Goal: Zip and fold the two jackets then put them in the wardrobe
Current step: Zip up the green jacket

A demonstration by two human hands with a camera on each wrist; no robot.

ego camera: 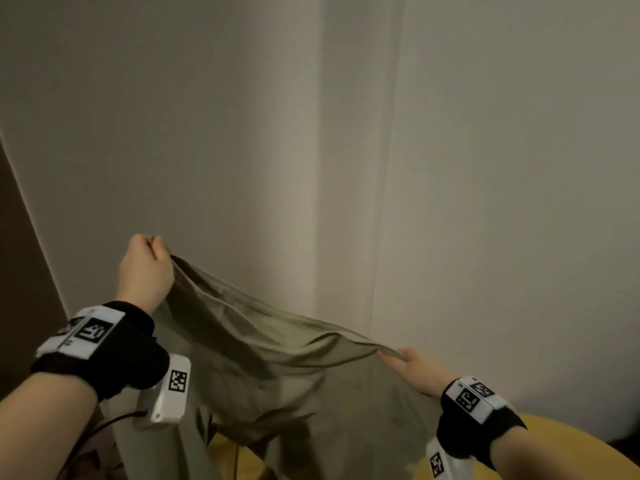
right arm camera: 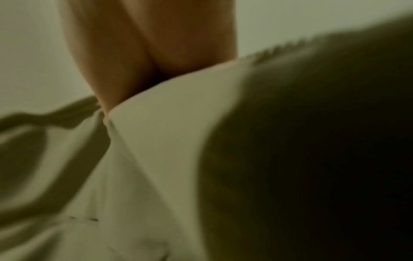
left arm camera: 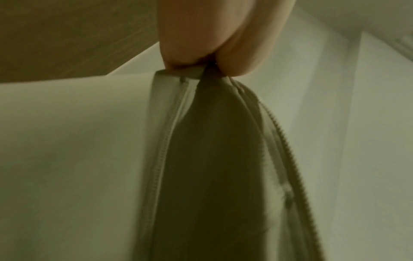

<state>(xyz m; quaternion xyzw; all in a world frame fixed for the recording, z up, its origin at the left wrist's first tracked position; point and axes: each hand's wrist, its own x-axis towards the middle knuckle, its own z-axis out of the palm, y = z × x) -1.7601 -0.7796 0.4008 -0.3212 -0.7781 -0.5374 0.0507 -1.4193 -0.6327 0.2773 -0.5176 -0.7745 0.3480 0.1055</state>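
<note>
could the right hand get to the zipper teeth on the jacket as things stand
Probably yes, once it lets go: the right hand grips the jacket edge, and in its wrist view the zipper teeth run just beside its fingers with nothing between.

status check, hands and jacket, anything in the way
Left hand pinches jacket edge, raised. Right hand grips the other edge, lower. Jacket hangs spread between them, zipper unzipped. Nothing in the way.

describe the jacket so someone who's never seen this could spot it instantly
Facing the pale wall corner, look low between the two raised arms. The jacket is the olive-green cloth stretched in the air from the left hand to the right hand. Nothing else is held, and the yellow thing beneath is brighter.
</note>
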